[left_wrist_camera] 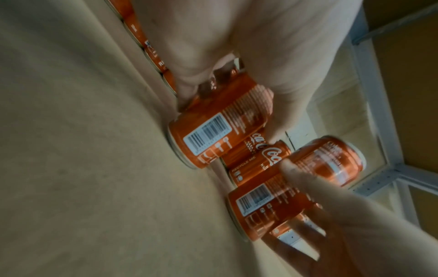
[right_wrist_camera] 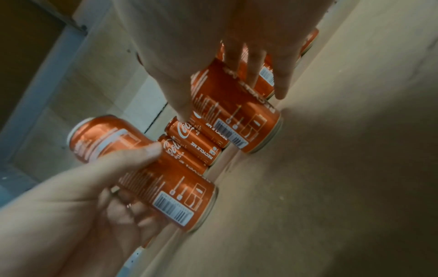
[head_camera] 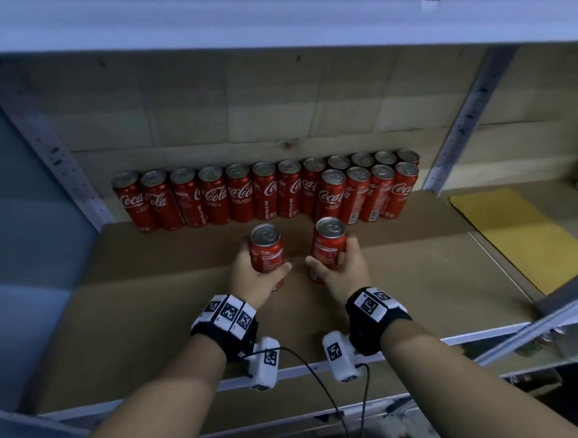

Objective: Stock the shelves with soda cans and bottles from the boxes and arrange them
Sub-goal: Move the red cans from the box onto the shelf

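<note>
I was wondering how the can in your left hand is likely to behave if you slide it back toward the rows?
The can is tall and narrow, so a high push would likely tip it. Its smooth metal wall may slip in the left hand. On the cardboard liner it would probably drag, not glide.

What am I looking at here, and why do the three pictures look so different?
No robot: a person is stocking a shelf. One camera sits on the head and looks down; one sits on each wrist and looks along the hand, which is why those views are tilted and orange-tinted. The left hand grips one red Coca-Cola can, the right hand another Coca-Cola can. Both cans are upright over the cardboard-lined shelf. Behind stands a row of cans, with a short second row begun at the right.
</note>
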